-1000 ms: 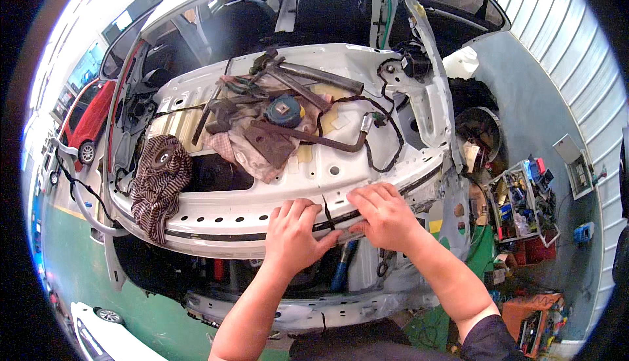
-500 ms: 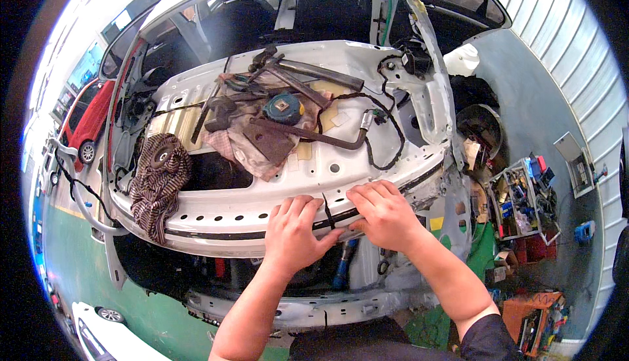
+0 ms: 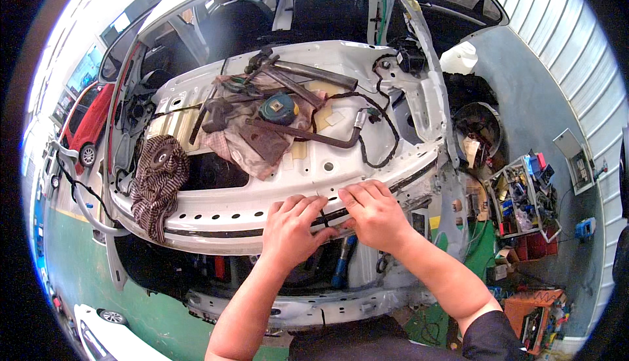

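Both hands grip the rounded white rear panel (image 3: pixel 209 230) of a stripped car body. My left hand (image 3: pixel 293 227) has its fingers together over the top edge, thumb reaching right. Beside it my right hand (image 3: pixel 373 215) curls over the same edge, its thumb close to the left one. A thin black strip (image 3: pixel 324 218) crosses the panel between the hands. Along the panel runs a black band (image 3: pixel 216 233), partly covered by my hands. What lies beneath the fingers is hidden.
Ahead, on the car floor, lie a tape measure (image 3: pixel 280 109), a bent metal bar (image 3: pixel 308 135), a hammer (image 3: pixel 216 113) and stained cloths (image 3: pixel 242 154). A striped cloth (image 3: pixel 154 184) hangs over the panel at left. A tool cart (image 3: pixel 527 197) stands at right.
My right hand has shifted slightly left along the panel, closer to the left hand. The view has moved a little; the tools lie as before.
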A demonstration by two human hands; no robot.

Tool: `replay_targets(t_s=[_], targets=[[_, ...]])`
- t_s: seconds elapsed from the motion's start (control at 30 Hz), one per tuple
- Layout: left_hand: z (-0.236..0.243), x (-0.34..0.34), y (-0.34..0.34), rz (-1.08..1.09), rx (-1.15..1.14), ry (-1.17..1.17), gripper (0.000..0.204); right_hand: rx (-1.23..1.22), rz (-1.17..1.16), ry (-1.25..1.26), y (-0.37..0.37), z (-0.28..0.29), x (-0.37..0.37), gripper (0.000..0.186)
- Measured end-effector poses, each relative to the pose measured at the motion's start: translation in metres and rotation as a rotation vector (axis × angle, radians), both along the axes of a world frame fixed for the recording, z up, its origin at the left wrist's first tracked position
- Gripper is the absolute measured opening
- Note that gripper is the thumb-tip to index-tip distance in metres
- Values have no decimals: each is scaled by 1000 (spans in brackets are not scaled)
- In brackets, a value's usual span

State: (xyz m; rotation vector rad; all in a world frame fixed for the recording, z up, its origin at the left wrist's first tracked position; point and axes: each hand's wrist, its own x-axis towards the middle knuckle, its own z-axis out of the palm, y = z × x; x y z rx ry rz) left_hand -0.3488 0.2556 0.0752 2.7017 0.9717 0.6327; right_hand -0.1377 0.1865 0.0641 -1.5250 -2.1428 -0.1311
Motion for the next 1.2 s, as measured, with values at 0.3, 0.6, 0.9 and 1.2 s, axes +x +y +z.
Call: replay_targets(t_s=[0.3,0.6,0.9,1.2], targets=[[6,7,-6,51,1,66,68,21,-28,29,-2,-11,0,53],[6,20,-14,60,31,51,57,112,-104,173,-25,-3,11,51],[9,21,-17,55,23,58,62,133,-987,1830,-102,-87,87,33],[1,18,-15,72,19,60,65,-22,-940,1592,-48,-95,134,51]])
